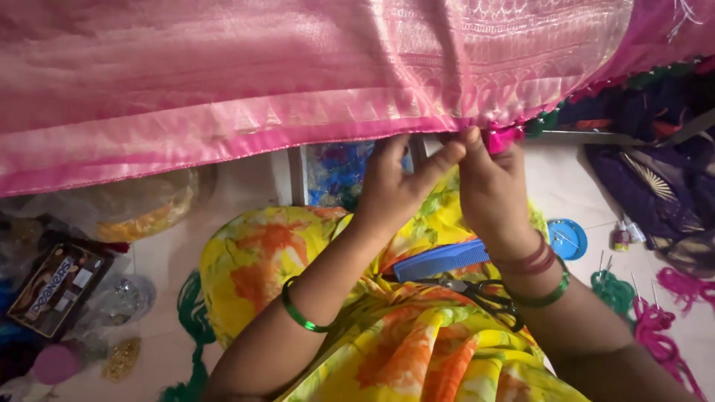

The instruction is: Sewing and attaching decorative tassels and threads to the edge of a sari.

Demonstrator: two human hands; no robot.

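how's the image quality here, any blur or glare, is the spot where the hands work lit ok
Head view: the pink fabric is soft and slightly blurred up close, with a pale sheen on its woven border; the left hand and right hand are evenly lit and fairly sharp; the blue comb and scissors on the lap read clearly; the far left floor clutter is dim and smeared.

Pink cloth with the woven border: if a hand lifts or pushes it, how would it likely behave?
The pink cloth probably goes floppy: it hangs in soft folds. Its sheen suggests a smooth, perhaps slippery weave. The right hand and left hand pinch its tasselled edge, so it likely bunches rather than slides.
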